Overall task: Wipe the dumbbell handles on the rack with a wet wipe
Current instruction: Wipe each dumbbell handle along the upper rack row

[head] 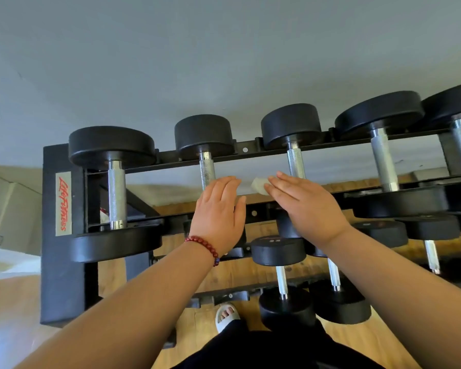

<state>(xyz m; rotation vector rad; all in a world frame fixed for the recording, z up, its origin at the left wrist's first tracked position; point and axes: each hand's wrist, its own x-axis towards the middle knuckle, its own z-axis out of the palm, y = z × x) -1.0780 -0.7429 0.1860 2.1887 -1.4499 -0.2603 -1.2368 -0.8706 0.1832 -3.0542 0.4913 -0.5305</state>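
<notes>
We hold the wet wipe (258, 185) at the tips of our right hand (306, 209). The fingers lie straight and close together. The folded white pad sticks out to the left from under them. The thumb is hidden beneath the hand, so we judge rather than see that it pinches the wipe against the fingers. The wipe hangs in the open gap between the rack's (61, 235) front and back rails, touching no metal that we can make out.

Two knurled steel handles flank the wipe on the top tier. The second dumbbell handle (206, 169) lies to its left, and its near end disappears under our left hand (218, 209). The third dumbbell handle (294, 159) lies just to the right of the wipe, and its near end is covered by our right fingers. Both handles run away from us, from front rail to back rail, so their long axes cross the line between our two hands at about a right angle.

Our left hand, with the red bead bracelet (202, 245) on its wrist, is flat and holds nothing. Its fingers are straight and together, and the thumb is spread toward the right.

The third handle looks nearer to the wipe, and our right hand carries the wipe. We judge that a small shift to the right would bring it onto that bar. The strokes should then run along the bar, toward the far weight and back.
</notes>
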